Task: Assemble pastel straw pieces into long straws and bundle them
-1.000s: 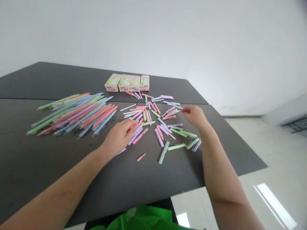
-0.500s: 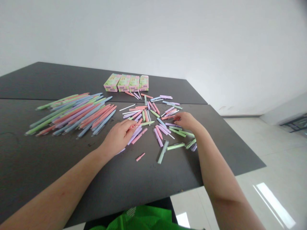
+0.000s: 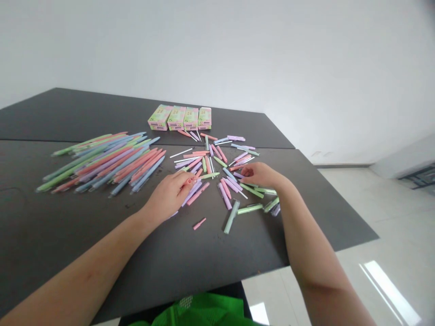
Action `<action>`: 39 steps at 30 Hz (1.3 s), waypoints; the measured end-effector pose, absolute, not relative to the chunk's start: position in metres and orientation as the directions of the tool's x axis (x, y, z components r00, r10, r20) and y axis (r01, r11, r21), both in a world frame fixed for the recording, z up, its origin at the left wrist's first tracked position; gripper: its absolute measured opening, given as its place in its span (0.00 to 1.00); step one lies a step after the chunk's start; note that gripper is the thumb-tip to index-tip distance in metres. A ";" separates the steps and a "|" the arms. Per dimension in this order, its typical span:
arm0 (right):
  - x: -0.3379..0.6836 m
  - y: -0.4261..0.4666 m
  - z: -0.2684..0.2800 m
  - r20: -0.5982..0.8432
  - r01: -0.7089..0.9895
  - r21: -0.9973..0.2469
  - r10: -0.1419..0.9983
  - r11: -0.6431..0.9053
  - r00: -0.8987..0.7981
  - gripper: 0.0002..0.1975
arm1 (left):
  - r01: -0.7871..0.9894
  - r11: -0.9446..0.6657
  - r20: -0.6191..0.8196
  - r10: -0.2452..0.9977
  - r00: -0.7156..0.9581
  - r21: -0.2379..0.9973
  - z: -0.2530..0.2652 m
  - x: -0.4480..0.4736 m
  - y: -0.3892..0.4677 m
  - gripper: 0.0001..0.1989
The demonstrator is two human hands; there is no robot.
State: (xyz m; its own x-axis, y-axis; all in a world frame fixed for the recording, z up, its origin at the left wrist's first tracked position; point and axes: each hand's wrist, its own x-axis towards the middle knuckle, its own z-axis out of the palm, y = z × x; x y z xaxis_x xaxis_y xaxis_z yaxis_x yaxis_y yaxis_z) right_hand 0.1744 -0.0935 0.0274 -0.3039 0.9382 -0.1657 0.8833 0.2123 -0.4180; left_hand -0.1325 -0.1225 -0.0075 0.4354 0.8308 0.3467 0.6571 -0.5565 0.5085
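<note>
My left hand (image 3: 171, 192) is closed, thumb against fingers, around a pink pen part (image 3: 190, 181) with only its end showing. Just beyond its fingertips lies a light green pen part (image 3: 209, 175), and purple pen parts (image 3: 192, 192) lie beside the thumb. On the right of the scattered parts, my right hand (image 3: 260, 174) is low over the table with its fingers curled together. A purple pen part (image 3: 238, 175) lies at its fingertips; whatever they pinch is hidden. Green pen caps (image 3: 252, 190) lie under and in front of this hand.
A pile of long pastel pens (image 3: 105, 163) covers the left side of the dark table (image 3: 146, 267). Several green and pink boxes (image 3: 176, 118) stand in a row at the back. Near the front lie a small pink piece (image 3: 199, 223) and a grey-green cap (image 3: 231, 217).
My right hand has shifted slightly left and nearer to me, from a red pen part toward a purple one. My left hand stays almost in place, still closed.
</note>
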 end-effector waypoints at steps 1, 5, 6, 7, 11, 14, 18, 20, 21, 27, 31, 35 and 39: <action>0.171 -0.093 0.026 -0.156 0.888 -0.402 0.939 0.223 -0.306 0.09 | 0.657 -0.557 0.349 0.831 0.434 0.508 -0.007 -0.132 -0.123 0.15; 0.164 -0.089 0.018 -0.112 0.904 -0.336 0.942 0.264 -0.316 0.08 | 0.655 -0.558 0.355 0.830 0.431 0.509 -0.004 -0.131 -0.124 0.16; 0.165 -0.088 0.015 -0.096 0.915 -0.309 0.949 0.259 -0.301 0.08 | 0.657 -0.558 0.354 0.830 0.431 0.507 -0.004 -0.131 -0.125 0.16; 0.166 -0.085 0.013 -0.077 0.926 -0.282 0.956 0.250 -0.282 0.08 | 0.659 -0.557 0.352 0.830 0.432 0.505 -0.004 -0.131 -0.125 0.16; 0.180 -0.078 0.010 -0.001 0.952 -0.238 0.980 0.192 -0.198 0.10 | 0.664 -0.561 0.353 0.828 0.436 0.495 -0.005 -0.131 -0.124 0.16; 0.192 -0.075 0.015 0.066 0.953 -0.289 0.995 0.096 -0.080 0.14 | 0.663 -0.561 0.356 0.828 0.434 0.495 -0.005 -0.132 -0.124 0.16; 0.202 -0.077 0.022 0.110 0.941 -0.339 0.994 0.014 0.025 0.17 | 0.657 -0.564 0.358 0.825 0.436 0.500 -0.006 -0.132 -0.124 0.15; 0.204 -0.077 0.023 0.097 0.944 -0.328 0.995 0.022 0.010 0.16 | 0.656 -0.566 0.355 0.824 0.441 0.498 -0.006 -0.132 -0.123 0.15; 0.204 -0.078 0.022 0.083 0.946 -0.323 0.997 0.030 -0.004 0.15 | 0.656 -0.568 0.354 0.823 0.444 0.497 -0.006 -0.132 -0.123 0.16; 0.201 -0.076 0.018 -0.003 0.948 -0.308 0.997 0.074 -0.079 0.13 | 0.658 -0.568 0.352 0.823 0.446 0.495 -0.005 -0.131 -0.123 0.16; 0.198 -0.076 0.019 -0.016 0.941 -0.335 0.998 0.050 -0.058 0.14 | 0.663 -0.568 0.354 0.823 0.445 0.488 -0.003 -0.131 -0.124 0.16; 0.209 -0.075 0.019 0.024 0.959 -0.278 0.998 -0.047 0.056 0.15 | 0.665 -0.568 0.352 0.823 0.446 0.486 -0.003 -0.131 -0.124 0.16; 0.229 -0.074 0.015 0.007 0.980 -0.106 0.986 -0.168 0.169 0.13 | 0.666 -0.566 0.349 0.824 0.446 0.486 -0.004 -0.131 -0.123 0.15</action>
State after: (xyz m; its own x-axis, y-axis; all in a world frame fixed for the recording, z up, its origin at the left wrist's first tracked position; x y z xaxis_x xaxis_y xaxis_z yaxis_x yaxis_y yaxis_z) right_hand 0.2290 -0.0739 0.0152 0.1693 0.9855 0.0067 0.9802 -0.1677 -0.1057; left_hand -0.1314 -0.1227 -0.0037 0.4461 0.8241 0.3491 0.6656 -0.5663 0.4862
